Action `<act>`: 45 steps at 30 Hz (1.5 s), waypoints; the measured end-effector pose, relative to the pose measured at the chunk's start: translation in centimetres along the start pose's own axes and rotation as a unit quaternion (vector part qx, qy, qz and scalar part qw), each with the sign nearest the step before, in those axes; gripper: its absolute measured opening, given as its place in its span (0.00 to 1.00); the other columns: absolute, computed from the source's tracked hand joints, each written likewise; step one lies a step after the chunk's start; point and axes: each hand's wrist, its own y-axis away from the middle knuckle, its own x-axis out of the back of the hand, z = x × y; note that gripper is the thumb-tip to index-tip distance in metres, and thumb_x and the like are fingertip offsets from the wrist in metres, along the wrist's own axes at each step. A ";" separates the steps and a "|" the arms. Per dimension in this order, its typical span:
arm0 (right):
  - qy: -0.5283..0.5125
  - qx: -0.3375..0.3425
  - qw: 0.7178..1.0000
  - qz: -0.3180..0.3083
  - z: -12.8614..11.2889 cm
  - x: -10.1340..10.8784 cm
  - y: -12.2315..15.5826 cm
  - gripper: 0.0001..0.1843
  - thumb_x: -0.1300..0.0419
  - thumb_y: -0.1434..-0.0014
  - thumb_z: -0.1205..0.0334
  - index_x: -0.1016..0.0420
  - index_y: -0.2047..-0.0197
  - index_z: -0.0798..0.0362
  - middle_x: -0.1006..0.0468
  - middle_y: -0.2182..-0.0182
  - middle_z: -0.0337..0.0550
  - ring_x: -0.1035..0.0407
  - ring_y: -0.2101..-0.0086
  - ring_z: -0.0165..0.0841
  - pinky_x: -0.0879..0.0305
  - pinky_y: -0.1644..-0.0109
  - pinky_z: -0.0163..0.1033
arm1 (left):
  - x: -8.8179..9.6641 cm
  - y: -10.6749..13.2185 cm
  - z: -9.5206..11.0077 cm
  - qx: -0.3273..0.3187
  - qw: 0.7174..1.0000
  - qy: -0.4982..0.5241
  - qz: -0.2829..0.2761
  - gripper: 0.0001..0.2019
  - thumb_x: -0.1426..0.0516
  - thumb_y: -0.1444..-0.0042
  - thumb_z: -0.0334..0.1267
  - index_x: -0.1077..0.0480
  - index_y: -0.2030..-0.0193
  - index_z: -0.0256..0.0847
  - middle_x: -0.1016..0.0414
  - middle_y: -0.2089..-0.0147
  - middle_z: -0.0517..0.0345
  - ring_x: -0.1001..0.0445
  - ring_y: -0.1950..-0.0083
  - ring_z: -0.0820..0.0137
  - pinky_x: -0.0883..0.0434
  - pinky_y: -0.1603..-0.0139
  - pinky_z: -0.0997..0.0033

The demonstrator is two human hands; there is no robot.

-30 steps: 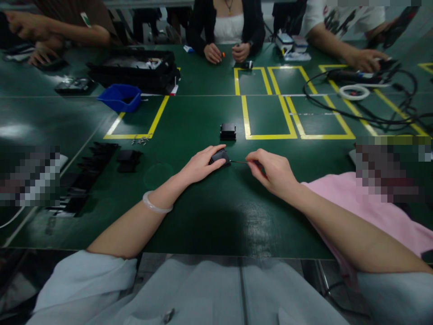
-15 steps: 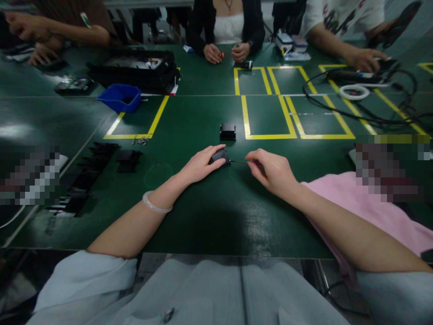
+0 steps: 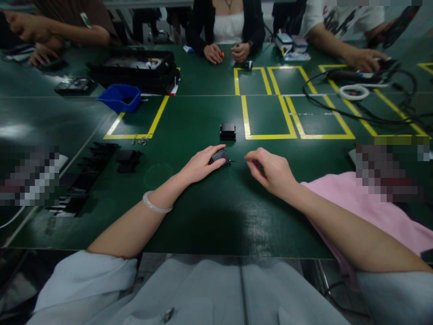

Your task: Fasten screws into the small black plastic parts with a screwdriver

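Head view: both of the person's hands work at mid-table. One left hand (image 3: 201,166) presses down on one small black housing (image 3: 221,157) on the green table (image 3: 209,216). One right hand (image 3: 272,172), at its three o'clock, pinches one thin rod (image 3: 237,161) whose tip touches the housing. A second black housing (image 3: 228,131) sits apart at twelve o'clock, and one blue bin (image 3: 120,97) at ten o'clock.
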 end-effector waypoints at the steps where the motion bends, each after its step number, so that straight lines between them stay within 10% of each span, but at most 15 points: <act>1: 0.002 0.003 1.000 0.001 0.0 0.0 0.0 0.08 0.48 0.32 0.67 0.30 0.52 0.52 0.19 0.62 0.45 0.26 0.68 0.32 0.35 0.65 0.36 | 0.0 0.0 0.0 0.001 1.000 0.000 -0.001 0.31 0.50 0.32 0.55 0.39 0.29 0.41 0.29 0.36 0.46 0.29 0.37 0.55 0.33 0.38 0.58; 45: 0.003 0.002 1.000 0.006 0.2 -0.1 0.1 0.06 0.47 0.32 0.65 0.29 0.54 0.52 0.18 0.63 0.43 0.26 0.69 0.31 0.36 0.65 0.36 | 0.0 0.0 -0.1 0.002 1.000 0.003 0.000 0.31 0.50 0.32 0.56 0.39 0.28 0.40 0.30 0.35 0.45 0.30 0.37 0.55 0.34 0.37 0.56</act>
